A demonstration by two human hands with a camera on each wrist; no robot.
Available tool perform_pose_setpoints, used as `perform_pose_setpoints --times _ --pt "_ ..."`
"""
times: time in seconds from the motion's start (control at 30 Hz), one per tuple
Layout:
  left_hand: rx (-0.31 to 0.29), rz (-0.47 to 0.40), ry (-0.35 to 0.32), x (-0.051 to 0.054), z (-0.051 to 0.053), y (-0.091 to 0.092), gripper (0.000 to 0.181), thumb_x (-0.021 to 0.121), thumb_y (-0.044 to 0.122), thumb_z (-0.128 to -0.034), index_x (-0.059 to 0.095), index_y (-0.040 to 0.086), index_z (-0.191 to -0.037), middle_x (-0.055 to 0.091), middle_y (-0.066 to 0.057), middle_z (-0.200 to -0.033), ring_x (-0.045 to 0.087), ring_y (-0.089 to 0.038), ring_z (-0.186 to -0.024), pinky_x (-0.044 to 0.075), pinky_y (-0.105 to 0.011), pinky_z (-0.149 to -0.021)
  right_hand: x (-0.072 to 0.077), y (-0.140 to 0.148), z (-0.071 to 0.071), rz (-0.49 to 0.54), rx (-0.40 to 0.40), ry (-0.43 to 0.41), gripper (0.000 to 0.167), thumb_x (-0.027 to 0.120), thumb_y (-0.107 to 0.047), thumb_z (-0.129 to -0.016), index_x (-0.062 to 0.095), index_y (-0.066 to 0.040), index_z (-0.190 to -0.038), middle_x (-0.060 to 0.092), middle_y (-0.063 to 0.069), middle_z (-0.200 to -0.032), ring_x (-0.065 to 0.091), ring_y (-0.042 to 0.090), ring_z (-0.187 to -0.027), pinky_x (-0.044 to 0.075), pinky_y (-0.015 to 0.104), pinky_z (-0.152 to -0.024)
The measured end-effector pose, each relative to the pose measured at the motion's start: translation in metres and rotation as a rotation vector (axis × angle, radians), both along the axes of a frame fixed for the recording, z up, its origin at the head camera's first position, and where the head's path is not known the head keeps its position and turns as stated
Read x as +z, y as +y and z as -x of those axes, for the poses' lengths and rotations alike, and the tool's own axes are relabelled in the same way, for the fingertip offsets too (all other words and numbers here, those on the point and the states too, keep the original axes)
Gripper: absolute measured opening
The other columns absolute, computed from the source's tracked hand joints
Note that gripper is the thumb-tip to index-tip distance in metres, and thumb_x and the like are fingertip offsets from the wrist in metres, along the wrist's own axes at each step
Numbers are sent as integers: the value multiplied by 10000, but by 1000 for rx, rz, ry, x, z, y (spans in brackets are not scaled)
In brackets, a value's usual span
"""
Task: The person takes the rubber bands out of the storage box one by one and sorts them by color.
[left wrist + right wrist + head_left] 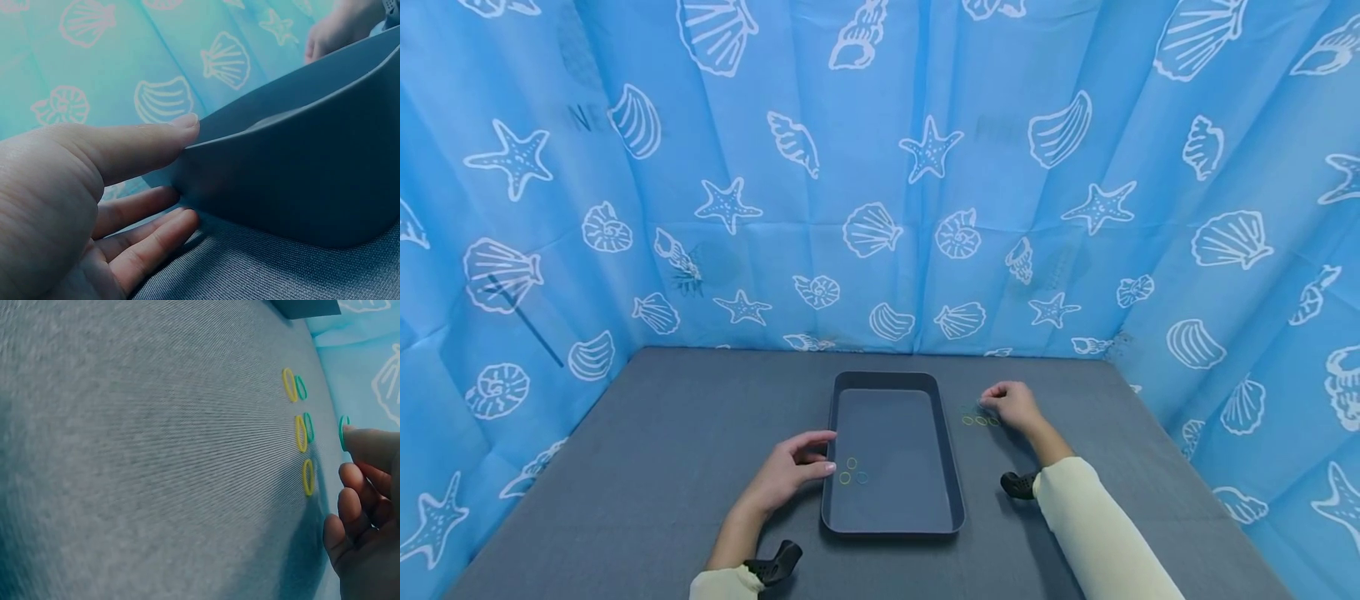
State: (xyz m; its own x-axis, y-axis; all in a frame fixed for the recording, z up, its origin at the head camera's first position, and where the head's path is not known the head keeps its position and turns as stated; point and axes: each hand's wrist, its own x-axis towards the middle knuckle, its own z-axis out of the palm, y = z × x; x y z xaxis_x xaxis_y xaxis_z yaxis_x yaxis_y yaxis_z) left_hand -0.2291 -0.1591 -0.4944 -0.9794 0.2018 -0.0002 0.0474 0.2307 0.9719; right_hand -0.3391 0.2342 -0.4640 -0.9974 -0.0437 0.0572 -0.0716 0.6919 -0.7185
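Note:
My right hand [1017, 406] pinches a thin green rubber band [343, 434] between thumb and fingertips, held above the cloth. Beneath it, yellow rubber bands [301, 434] lie in a row, with two green rubber bands [308, 427] beside them. My left hand [786, 469] is at the left side of a dark grey tray [896, 532]. Its thumb [156, 142] touches the rim, while the other fingers extend loosely by the outer wall. Inside the tray, near its left side, lie two yellow rubber bands [846, 478] and a blue-green one [862, 477].
A grey cloth [700, 433] covers the table. Blue curtains [880, 167] with white shell and starfish prints hang behind and along both sides. The tray's raised walls stand between the two hands. Black wrist devices [778, 563] sit at both cuffs.

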Motion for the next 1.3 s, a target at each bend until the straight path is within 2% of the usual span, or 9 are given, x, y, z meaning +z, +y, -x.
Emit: perform_pose_setpoints --times 0.17,0.33,0.5,0.8,1.07,1.3 --pt "-2 -1 -3 0 0 0 473 742 208 -874 603 129 -1318 553 -131 -1321 572 -243 -1018 494 -404 -850 -4 3 0 -4 -64 -30 109 646 -56 -918 671 43 -880 646 134 -882 537 233 -772 419 344 -666" --pt "-12 -10 -2 0 0 0 484 740 200 -876 592 112 -1329 549 -138 -1325 573 -248 -1024 496 -403 -847 -8 6 1 -20 -94 -59 117 646 -81 -920 680 20 -871 648 120 -870 547 246 -785 420 364 -688" --pt "-17 -6 4 1 -1 0 478 739 187 -875 594 113 -1325 550 -139 -1320 574 -248 -1024 496 -399 -842 -10 6 1 -72 -94 -48 123 658 -93 -910 681 14 -853 648 111 -850 554 253 -782 419 393 -704" --pt "-21 -7 -1 -1 0 1 475 738 190 -876 597 116 -1324 546 -136 -1326 572 -246 -1036 490 -406 -855 -7 7 -1 -101 -91 -63 124 641 -90 -923 675 17 -871 641 106 -856 543 243 -757 424 383 -684" --pt "-15 -1 -1 -2 1 1 474 742 206 -874 602 124 -1319 550 -133 -1321 572 -245 -1032 491 -416 -861 -8 6 -1 -94 -89 -64 114 648 -76 -914 676 29 -879 644 117 -859 547 250 -768 425 391 -687" --pt "-12 0 12 -1 1 -1 470 741 198 -874 604 125 -1317 554 -132 -1317 576 -243 -1025 493 -415 -860 -8 7 -1 -44 -91 -92 125 637 -77 -924 684 37 -948 652 149 -939 568 284 -857 435 439 -757"
